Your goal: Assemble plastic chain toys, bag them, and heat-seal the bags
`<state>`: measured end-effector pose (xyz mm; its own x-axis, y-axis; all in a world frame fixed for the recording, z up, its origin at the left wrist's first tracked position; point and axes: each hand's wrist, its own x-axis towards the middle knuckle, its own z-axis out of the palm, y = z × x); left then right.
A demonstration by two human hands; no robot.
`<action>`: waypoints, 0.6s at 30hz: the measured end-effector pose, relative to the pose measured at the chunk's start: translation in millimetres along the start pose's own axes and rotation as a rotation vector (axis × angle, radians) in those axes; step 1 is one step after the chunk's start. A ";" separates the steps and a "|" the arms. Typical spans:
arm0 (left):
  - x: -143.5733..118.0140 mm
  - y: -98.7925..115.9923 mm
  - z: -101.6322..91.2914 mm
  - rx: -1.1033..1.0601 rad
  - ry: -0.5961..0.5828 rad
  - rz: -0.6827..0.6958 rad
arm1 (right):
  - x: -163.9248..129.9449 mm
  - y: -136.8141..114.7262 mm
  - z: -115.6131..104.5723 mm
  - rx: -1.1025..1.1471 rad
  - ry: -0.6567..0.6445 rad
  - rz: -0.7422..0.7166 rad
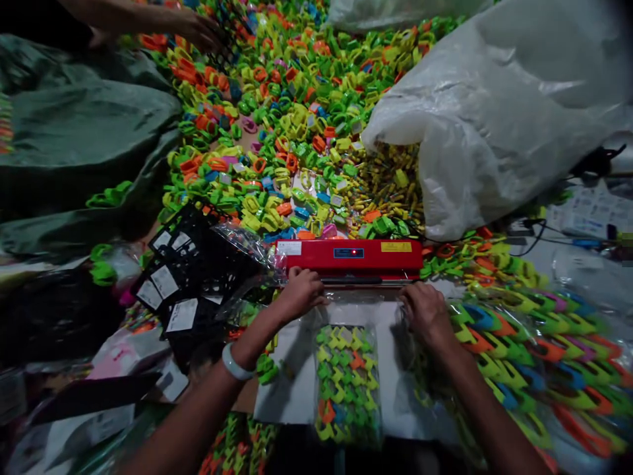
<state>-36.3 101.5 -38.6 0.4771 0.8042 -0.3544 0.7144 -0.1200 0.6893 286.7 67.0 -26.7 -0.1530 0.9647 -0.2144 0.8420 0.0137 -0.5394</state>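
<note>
Fingers (pixel 310 285) of the left hand (pixel 299 293) are curled down and pressed onto the far left edge of a clear plastic bag (pixel 346 369), just at the near side of the red heat sealer (pixel 349 257). On the other side, the right hand (pixel 428 313) grips the far right edge of the same bag with its fingers (pixel 410 300) bent and pinching the plastic. The bag lies flat between the two forearms on a white sheet (pixel 291 389) and is packed with small green, yellow and orange clips. Its open end reaches up to the sealer's jaw; whether it sits inside the jaw cannot be told. A pale bangle (pixel 235 364) circles the left wrist.

Left of the sealer lies a heap of black cards with white labels (pixel 182 277). Right of the hands, rows of filled bags of coloured clips (pixel 534 343) overlap. Beyond the sealer spreads a wide loose pile of coloured clips (pixel 291 112), and a large white plastic sack (pixel 494 112) slumps at far right. At far left, another person's hand (pixel 198 30) rests in the pile.
</note>
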 end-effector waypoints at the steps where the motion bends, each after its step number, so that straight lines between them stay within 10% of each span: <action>1: -7.3 -1.7 2.7 -0.059 0.068 -0.069 | -3.4 -3.6 4.3 0.109 0.066 0.090; 5: -37.9 -2.6 34.8 -0.368 0.310 -0.444 | -21.4 -17.7 42.6 0.667 0.079 0.487; 9: -50.2 -1.7 79.7 -0.654 0.272 -0.722 | -26.7 -15.2 92.5 0.899 -0.087 0.848; 18: -24.1 -18.3 122.6 -1.057 0.476 -0.830 | -16.0 -3.0 124.5 1.110 0.029 0.838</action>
<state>1.9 13.0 -120.1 -0.2497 0.5662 -0.7855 -0.1149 0.7882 0.6046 222.2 18.8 -123.0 0.2098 0.5868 -0.7821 -0.1721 -0.7653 -0.6203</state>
